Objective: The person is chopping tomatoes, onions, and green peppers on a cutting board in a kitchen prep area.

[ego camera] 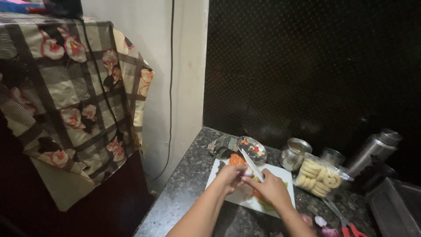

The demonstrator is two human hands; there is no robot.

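Far left: a checked cloth with pink flowers [74,87] draped over a tall unit, a black cable [170,87] hanging down the pale wall beside it. Lower centre, on the dark speckled tabletop [184,193]: a white cutting board [280,175], both forearms reaching over it from the bottom edge. Left hand [229,176] with fingers curled narrowly around a small pale item [248,173], pinched just above the board; too small to identify. Right hand [272,188] just beside, touching the left, fingers closed around the handle of a white-bladed knife [253,165], blade slanting up and away to the left, over the pale item. Orange slices [237,159] at the board's far edge, a small round steel plate [252,149] with scraps just behind them, a crumpled dark cloth [222,145] to its left. Further right: a steel cup [294,153], a clear bag of pale ring-shaped snacks [320,175], a steel flask [375,151] leaning against the dark wall. Near the bottom right: red-handled scissors [346,224], purple onion pieces [324,226], the edge of a grey tray [394,206].
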